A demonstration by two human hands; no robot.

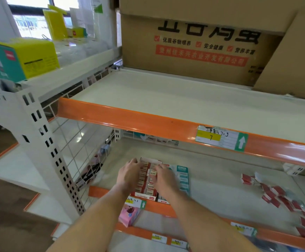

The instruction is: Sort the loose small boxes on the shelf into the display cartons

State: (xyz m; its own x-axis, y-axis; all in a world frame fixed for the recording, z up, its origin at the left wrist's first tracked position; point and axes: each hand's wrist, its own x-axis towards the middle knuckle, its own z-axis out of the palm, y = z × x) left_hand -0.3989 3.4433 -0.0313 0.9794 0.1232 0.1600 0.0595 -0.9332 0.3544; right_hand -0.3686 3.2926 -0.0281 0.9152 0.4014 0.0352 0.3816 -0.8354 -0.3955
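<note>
a small shop aisle, mid-restock

the place is a retail shop. white metal gondola shelving [175,99] with slotted uprights [44,137] and wire mesh side panels [79,140] carries orange price rails [129,120] along each tier. paper price tags [220,138] with yellow fields and green arrows sit in those rails. packaged goods stand on the shelves: a teal and yellow carton [22,59], a red display carton [145,179] of small boxes, loose red packets [279,195]. large printed cardboard shipping boxes [199,50] fill the top tier
</note>
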